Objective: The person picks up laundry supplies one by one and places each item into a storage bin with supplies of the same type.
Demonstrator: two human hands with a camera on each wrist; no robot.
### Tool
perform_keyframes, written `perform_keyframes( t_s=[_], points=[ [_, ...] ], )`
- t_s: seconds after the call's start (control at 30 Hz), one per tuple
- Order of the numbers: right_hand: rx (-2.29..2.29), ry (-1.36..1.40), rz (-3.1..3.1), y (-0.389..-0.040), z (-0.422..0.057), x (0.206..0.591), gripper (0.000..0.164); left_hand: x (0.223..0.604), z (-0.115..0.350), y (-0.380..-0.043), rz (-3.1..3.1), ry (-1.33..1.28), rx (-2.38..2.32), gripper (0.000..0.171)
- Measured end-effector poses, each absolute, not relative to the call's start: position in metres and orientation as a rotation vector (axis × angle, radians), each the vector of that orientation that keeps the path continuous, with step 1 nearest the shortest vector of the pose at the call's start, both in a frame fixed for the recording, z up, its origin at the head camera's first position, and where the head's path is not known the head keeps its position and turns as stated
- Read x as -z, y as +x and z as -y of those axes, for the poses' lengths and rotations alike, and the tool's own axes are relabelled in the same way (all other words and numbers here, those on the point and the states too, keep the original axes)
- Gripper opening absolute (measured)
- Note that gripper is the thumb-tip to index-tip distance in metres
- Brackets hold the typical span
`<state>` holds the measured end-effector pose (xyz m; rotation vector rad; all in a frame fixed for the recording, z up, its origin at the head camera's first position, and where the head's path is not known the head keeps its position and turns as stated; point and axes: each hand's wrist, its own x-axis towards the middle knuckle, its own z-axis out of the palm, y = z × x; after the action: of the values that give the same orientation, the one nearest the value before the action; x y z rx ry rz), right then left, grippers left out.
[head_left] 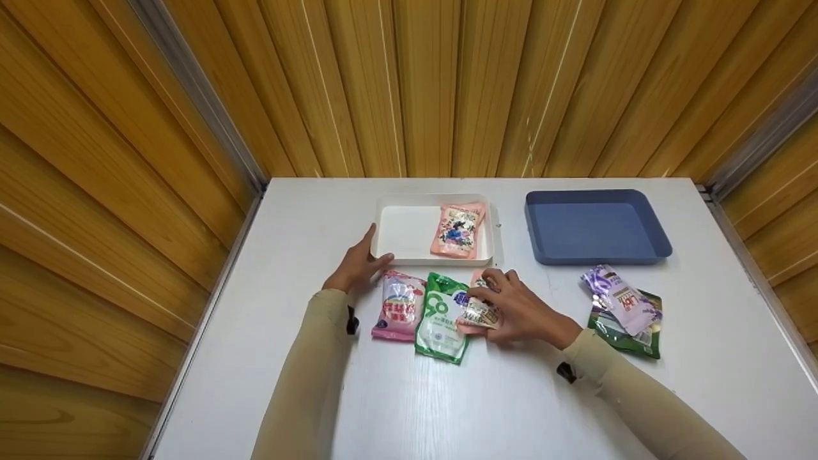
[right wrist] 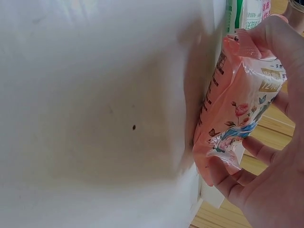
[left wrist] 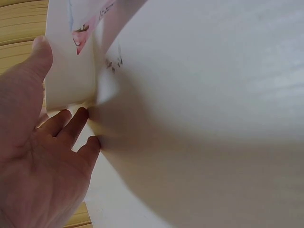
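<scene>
My left hand touches the front left corner of a white tray. Its thumb lies along the front wall while the index finger extends up the left side. Inside that tray, at the right, lies a pink flowered packet. Between thumb and fingertips, my right hand grips a similar pink packet by its ends, tilted against the table in the right wrist view. Left of this held packet are a green-and-white packet and a pink-and-purple packet, side by side in front of the tray.
A blue tray stands at the back right. In front of it, a purple Liby pouch overlaps a dark green packet. Wood-patterned walls enclose the white table at the back and sides.
</scene>
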<state>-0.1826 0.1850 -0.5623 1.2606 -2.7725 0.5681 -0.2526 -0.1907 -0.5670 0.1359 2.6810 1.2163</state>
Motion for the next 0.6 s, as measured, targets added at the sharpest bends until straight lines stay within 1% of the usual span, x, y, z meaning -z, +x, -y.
perform_keyframes(
  t_s=[0.6],
  points=[
    [-0.541,1.255,2.809,-0.1813,-0.1878,0.5559,0.085,0.5705,0.1908,-0.2558,-2.698,0.135,-1.167,0.096]
  ],
)
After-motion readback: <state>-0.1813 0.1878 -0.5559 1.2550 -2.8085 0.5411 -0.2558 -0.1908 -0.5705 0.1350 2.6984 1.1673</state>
